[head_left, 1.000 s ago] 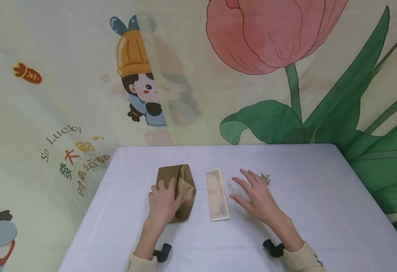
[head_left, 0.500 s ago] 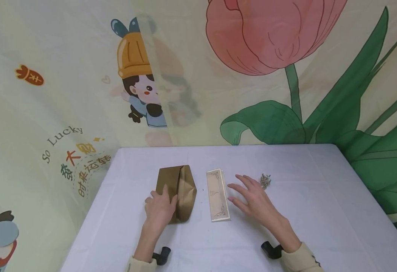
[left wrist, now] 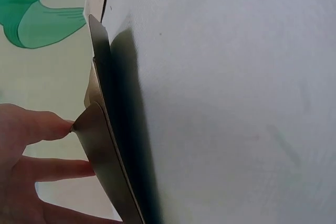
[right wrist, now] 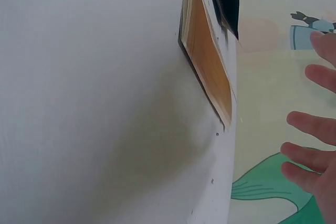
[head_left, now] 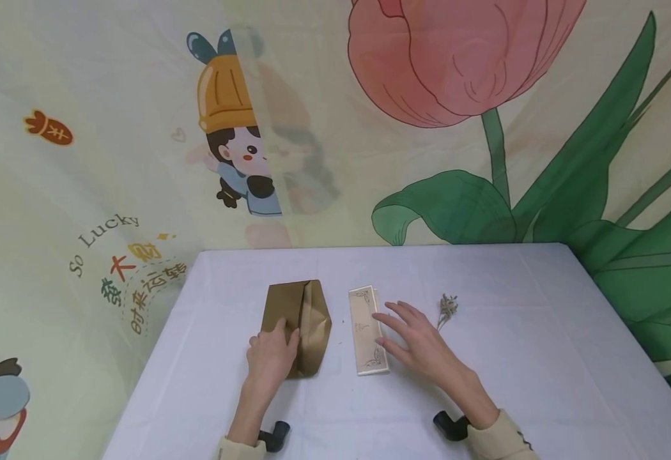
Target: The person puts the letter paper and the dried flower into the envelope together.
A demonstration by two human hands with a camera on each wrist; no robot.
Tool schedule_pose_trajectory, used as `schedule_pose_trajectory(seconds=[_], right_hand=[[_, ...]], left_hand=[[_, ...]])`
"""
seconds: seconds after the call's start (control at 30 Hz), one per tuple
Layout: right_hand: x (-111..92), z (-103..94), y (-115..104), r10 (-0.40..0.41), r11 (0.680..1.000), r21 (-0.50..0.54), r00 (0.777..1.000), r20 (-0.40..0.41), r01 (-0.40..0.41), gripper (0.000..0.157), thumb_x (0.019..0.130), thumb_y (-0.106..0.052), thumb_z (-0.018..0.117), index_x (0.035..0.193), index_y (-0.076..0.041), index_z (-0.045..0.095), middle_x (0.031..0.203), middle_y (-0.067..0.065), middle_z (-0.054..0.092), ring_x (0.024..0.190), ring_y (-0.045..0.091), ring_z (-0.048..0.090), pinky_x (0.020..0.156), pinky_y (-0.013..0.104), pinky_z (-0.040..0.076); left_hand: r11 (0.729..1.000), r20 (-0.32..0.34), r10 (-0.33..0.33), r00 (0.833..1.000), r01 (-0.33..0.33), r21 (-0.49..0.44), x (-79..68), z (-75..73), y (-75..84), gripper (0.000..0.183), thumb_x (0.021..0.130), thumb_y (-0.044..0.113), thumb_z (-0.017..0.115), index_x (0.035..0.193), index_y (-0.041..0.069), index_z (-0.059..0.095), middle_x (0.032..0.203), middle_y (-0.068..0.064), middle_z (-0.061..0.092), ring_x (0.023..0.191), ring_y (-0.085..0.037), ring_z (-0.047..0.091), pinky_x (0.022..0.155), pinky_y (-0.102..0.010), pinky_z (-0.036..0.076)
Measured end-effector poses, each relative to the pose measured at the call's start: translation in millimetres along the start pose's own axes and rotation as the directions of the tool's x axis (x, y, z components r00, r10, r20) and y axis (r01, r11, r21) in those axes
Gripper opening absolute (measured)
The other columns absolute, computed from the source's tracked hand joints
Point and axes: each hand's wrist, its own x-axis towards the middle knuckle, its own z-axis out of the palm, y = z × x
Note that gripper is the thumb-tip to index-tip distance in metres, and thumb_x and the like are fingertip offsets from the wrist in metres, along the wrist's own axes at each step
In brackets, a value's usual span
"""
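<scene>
A gold-brown envelope (head_left: 315, 326) lies on the white table, its pointed flap to the right. My left hand (head_left: 270, 358) rests on its lower left part. In the left wrist view the thumb touches the edge of the envelope's flap (left wrist: 100, 145), with the other fingers extended against it. Right of the envelope lies a folded cream card (head_left: 363, 338) with printed corner ornaments. My right hand (head_left: 427, 348) hovers at the card's right edge with fingers spread, holding nothing. In the right wrist view the card (right wrist: 207, 61) stands slightly ajar at its fold.
A small dried flower sprig (head_left: 447, 306) lies just beyond the right hand. Tiny dark crumbs dot the white tablecloth (head_left: 335, 421) around the card. Behind the table hangs a printed cloth backdrop (head_left: 324, 128). Black wrist-camera mounts (head_left: 450, 426) sit by both wrists.
My right hand has moved left toward the card, baring the flower sprig behind it. The left hand has slid slightly down the envelope, and the envelope and card stay in place.
</scene>
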Motion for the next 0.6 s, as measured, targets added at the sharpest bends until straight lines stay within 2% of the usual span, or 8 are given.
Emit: schedule_pose_trajectory(seconds=[0.3, 0.6], right_hand=[[4.8, 9.7, -9.0, -0.016, 1.0, 0.005, 0.999, 0.035, 0.016, 0.047, 0.09, -0.029, 0.08, 0.131, -0.009, 0.067, 0.14, 0.019, 0.062, 0.132, 0.043, 0.056, 0.104, 0.057, 0.05], [9.1, 18.8, -16.5, -0.031, 0.998, 0.061, 0.994, 0.101, 0.025, 0.042, 0.093, -0.028, 0.077, 0.129, -0.007, 0.067, 0.14, 0.019, 0.062, 0.132, 0.037, 0.058, 0.105, 0.051, 0.05]], left_hand=[[1.0, -0.006, -0.009, 1.0, 0.009, 0.003, 1.3, 0.2, -0.6, 0.049, 0.102, 0.033, 0.062, 0.137, -0.001, 0.061, 0.109, -0.039, 0.068, 0.082, -0.049, 0.063, 0.065, -0.055, 0.054], [1.0, -0.024, 0.007, 1.0, -0.007, 0.015, 0.7, 1.8, -1.5, 0.047, 0.101, 0.034, 0.062, 0.134, 0.001, 0.063, 0.104, -0.039, 0.067, 0.079, -0.046, 0.062, 0.062, -0.054, 0.052]])
